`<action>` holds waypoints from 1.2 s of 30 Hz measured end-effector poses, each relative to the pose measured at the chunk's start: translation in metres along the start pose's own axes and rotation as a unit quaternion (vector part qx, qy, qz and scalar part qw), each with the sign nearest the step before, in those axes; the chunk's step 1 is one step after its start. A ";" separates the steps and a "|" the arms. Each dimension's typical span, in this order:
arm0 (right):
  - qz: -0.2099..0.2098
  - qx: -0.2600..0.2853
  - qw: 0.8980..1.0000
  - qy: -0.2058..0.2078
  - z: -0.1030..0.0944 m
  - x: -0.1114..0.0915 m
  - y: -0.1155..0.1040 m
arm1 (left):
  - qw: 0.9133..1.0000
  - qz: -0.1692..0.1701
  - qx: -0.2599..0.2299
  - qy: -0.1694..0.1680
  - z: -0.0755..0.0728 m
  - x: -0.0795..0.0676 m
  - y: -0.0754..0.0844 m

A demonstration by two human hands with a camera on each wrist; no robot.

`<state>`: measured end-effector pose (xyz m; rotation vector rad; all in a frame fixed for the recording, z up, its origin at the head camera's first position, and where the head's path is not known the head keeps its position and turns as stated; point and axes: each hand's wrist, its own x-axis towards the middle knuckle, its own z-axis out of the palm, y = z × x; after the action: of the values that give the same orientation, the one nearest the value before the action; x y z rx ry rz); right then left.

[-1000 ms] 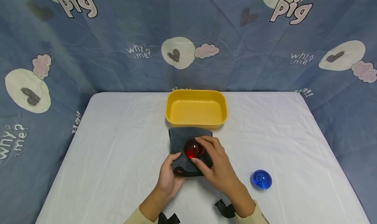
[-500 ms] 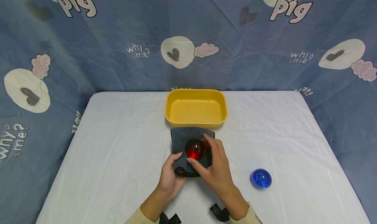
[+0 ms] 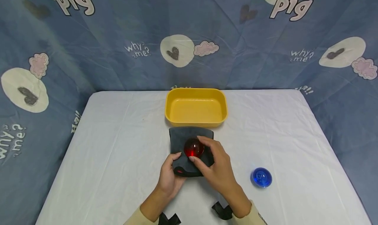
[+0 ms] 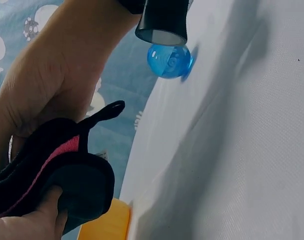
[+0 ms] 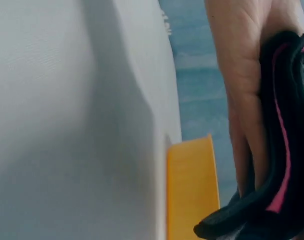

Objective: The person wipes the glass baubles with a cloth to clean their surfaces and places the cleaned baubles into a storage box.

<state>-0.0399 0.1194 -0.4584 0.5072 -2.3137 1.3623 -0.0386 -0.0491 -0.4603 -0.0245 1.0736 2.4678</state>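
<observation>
A folded dark grey cloth point(image 3: 180, 139) with black edging lies across my left hand point(image 3: 171, 177); its thumb presses on top and its fingers are underneath. The left wrist view shows the cloth's pink inner side and a hanging loop point(image 4: 108, 110). On top of the cloth sits a clear red ball point(image 3: 193, 148). My right hand point(image 3: 220, 167) has thumb and fingers curled about the ball's right side, pinching it against the cloth. Seen from the right wrist, my left hand point(image 5: 244, 75) extends its fingers along the cloth's underside; the red ball is hidden there.
Just beyond the cloth stands a yellow rectangular tub point(image 3: 196, 122) on the white-covered table point(image 3: 118, 136). A clear blue ball point(image 3: 261, 177) is to the right of my right hand. Printed blue curtain fabric point(image 3: 118, 67) surrounds the table's back and sides.
My right hand's fingers lifted off the ball half a second ago and are now back against it. Ball and cloth shifted slightly. My left hand keeps its hold on the cloth.
</observation>
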 end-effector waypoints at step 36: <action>0.022 -0.041 0.999 -0.016 0.000 0.018 0.007 | 1.000 0.006 0.002 -0.008 -0.002 0.008 0.009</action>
<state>-0.0586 0.1205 -0.4546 0.4591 -2.4087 1.2806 -0.0501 -0.0526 -0.4566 0.0037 1.0751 2.4723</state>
